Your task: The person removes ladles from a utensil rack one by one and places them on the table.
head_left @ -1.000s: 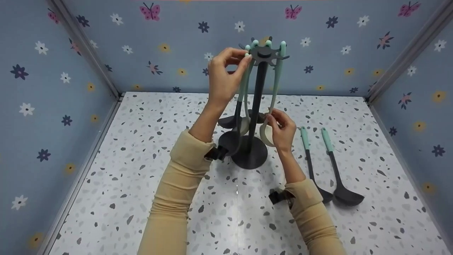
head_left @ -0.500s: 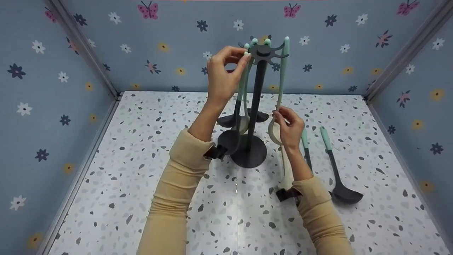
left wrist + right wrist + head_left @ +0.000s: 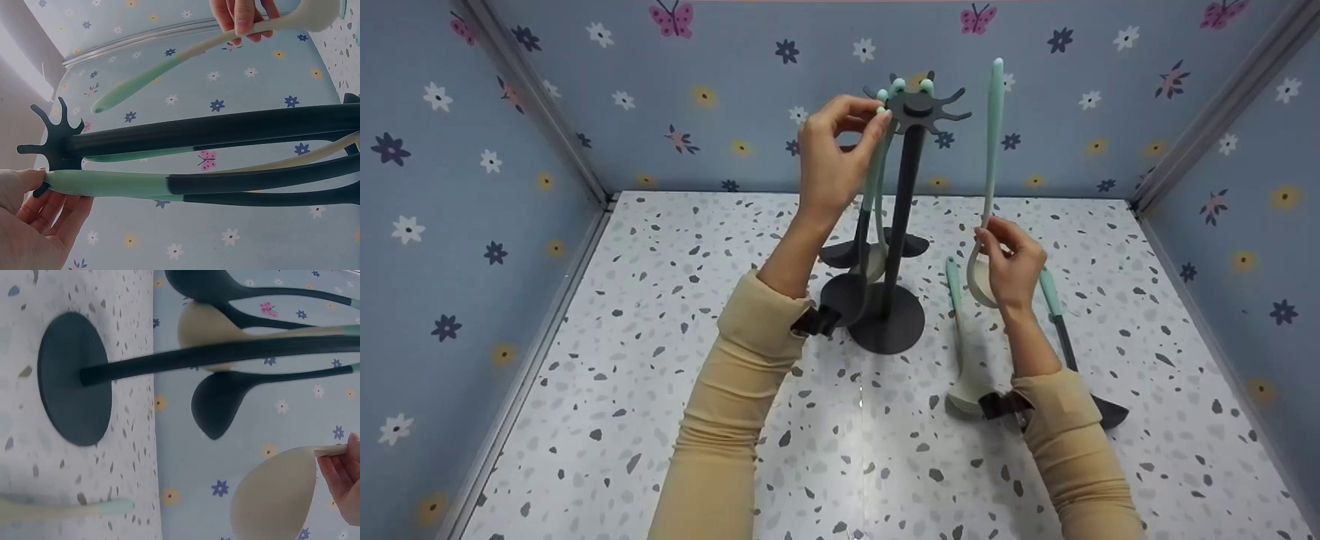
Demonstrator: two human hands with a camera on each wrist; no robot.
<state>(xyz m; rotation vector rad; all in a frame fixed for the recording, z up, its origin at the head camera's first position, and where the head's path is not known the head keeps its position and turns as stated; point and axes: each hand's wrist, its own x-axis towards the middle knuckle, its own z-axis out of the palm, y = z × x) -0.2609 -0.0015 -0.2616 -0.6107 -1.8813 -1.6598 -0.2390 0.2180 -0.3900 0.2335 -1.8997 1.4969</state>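
Note:
My right hand (image 3: 1012, 262) pinches a cream ladle (image 3: 994, 135) by its lower shaft, just above the bowl. The ladle is upright right of the black utensil stand (image 3: 911, 202), apart from it, its mint handle end up. At the stand's top, my left hand (image 3: 836, 157) pinches the mint handle end of a hanging black ladle (image 3: 112, 183) together with a hook. In the left wrist view, thumb and fingers lie on either side of that end. Several mint-handled utensils hang there, among them a cream one (image 3: 205, 326) and a black pointed-bowl one (image 3: 216, 402). Two front-right hooks carry nothing.
On the speckled table (image 3: 660, 420) right of the stand's base (image 3: 889, 334) lies a cream utensil (image 3: 958, 315), its head partly covered by the wrist camera. Farther right is a black-headed turner (image 3: 1065, 337), partly behind my arm. Patterned walls (image 3: 780, 150) enclose the table.
The cream ladle has come off its hook and moved right and up with my right hand. My left hand stays put at the stand's top. The lying cream utensil has come into view.

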